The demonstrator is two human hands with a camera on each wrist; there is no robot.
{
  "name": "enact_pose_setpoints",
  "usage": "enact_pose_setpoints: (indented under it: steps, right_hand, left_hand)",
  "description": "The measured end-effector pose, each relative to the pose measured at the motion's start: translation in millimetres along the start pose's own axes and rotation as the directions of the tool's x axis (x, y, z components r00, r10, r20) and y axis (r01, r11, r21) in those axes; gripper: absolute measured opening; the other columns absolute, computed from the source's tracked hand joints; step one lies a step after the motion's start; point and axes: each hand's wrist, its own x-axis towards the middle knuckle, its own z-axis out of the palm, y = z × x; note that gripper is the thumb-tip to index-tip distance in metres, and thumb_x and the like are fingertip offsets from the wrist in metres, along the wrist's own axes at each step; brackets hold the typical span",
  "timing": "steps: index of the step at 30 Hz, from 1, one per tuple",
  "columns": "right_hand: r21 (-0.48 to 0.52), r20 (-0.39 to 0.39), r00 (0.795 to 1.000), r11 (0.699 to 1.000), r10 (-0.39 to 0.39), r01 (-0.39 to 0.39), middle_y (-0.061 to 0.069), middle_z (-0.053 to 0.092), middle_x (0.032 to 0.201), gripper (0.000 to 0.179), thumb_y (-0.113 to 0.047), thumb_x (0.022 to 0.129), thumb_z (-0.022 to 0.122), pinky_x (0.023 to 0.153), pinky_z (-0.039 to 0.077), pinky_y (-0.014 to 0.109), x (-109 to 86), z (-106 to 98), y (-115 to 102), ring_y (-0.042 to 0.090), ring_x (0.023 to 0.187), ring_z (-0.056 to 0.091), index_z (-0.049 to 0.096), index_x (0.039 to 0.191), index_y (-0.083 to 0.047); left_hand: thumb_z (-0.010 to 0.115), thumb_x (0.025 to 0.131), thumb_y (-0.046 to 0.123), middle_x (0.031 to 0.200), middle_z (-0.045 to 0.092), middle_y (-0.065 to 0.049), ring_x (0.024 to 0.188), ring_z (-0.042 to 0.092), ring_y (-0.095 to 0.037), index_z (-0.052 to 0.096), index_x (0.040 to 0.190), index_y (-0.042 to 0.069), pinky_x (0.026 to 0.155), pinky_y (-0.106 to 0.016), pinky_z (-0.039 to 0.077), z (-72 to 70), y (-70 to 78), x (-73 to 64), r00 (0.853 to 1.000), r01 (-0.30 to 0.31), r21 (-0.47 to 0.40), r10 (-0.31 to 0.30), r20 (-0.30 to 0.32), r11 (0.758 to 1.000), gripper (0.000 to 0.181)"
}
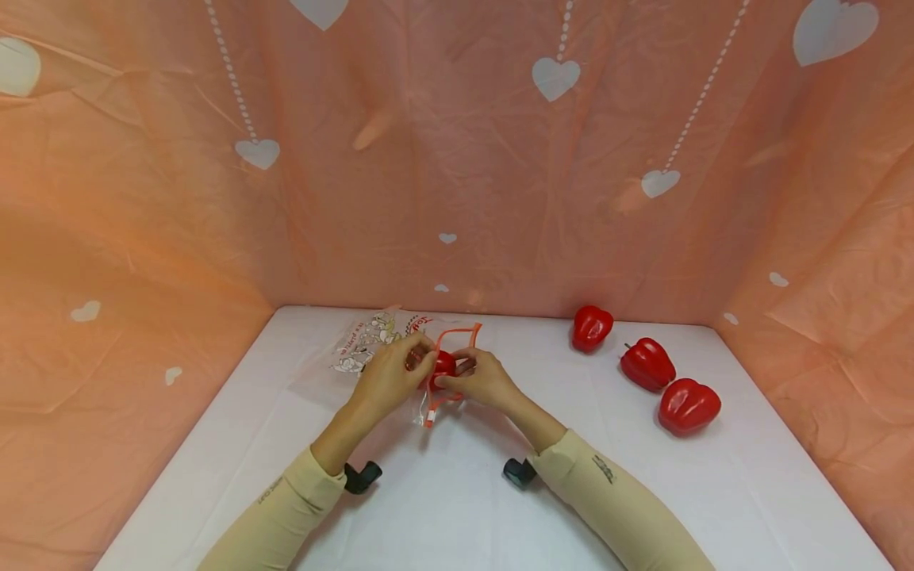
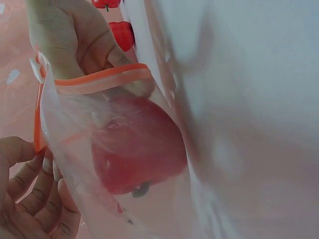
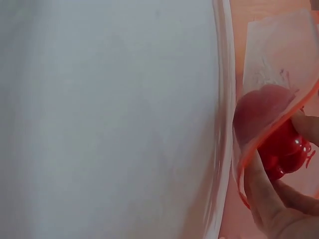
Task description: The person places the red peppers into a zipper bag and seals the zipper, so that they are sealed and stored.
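Observation:
A clear zip bag (image 1: 314, 377) with an orange zip edge and printed figures lies at the back of the table, its mouth held up and turned right. My left hand (image 1: 396, 373) pinches the orange edge, as the left wrist view shows. A red bell pepper (image 2: 142, 149) is partly through the mouth, stem end deeper in the bag. My right hand (image 1: 489, 381) grips the pepper from its outer end, fingertips just inside the opening. In the right wrist view, the bag's film covers part of the pepper (image 3: 286, 149) and the outer end shows bare.
Several more things lie around: a red bell pepper (image 1: 591, 328) at the back right, a second bell pepper (image 1: 647, 364) with its stem pointing left, and a third bell pepper (image 1: 689, 407) nearer the front. The white table (image 1: 443, 507) is backed by an orange curtain (image 1: 485, 174) with hearts.

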Motion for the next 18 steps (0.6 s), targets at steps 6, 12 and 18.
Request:
enact_pose_setpoints:
  steps: [6,12,18]
  right_hand:
    - [0.043,0.018,0.999,0.998,-0.037,0.036,0.015,0.077,0.101,0.038,-0.011,0.094,0.081,0.076,0.059,0.028,0.0,-0.2,1.3,0.021,0.088,0.074,0.070,0.125,0.007]
    - [0.030,-0.007,0.998,0.998,-0.062,0.062,0.016,0.077,0.100,0.035,-0.009,0.095,0.080,0.074,0.057,0.026,-4.1,-7.6,2.2,0.018,0.086,0.074,0.070,0.124,0.009]
    - [-0.009,-0.011,0.997,0.997,-0.073,0.073,0.014,0.076,0.101,0.035,-0.011,0.095,0.080,0.077,0.057,0.026,-11.7,-19.5,-0.1,0.019,0.089,0.073,0.071,0.124,0.008]
  left_hand:
    - [0.074,0.102,0.017,0.087,0.074,0.003,0.077,0.064,-0.014,0.074,0.105,0.014,0.066,-0.034,0.052,1.2,0.0,0.4,1.000,0.006,0.006,-0.006,-0.004,1.000,0.005]
    - [0.073,0.102,0.019,0.086,0.074,0.003,0.079,0.067,-0.014,0.074,0.104,0.014,0.069,-0.036,0.054,3.7,-0.3,1.1,1.000,-0.012,0.045,0.013,-0.018,0.999,0.005]
    - [0.075,0.100,0.018,0.085,0.075,0.002,0.078,0.068,-0.016,0.074,0.102,0.013,0.068,-0.037,0.055,5.5,-1.4,0.8,0.999,-0.005,0.068,0.007,-0.031,0.998,0.005]
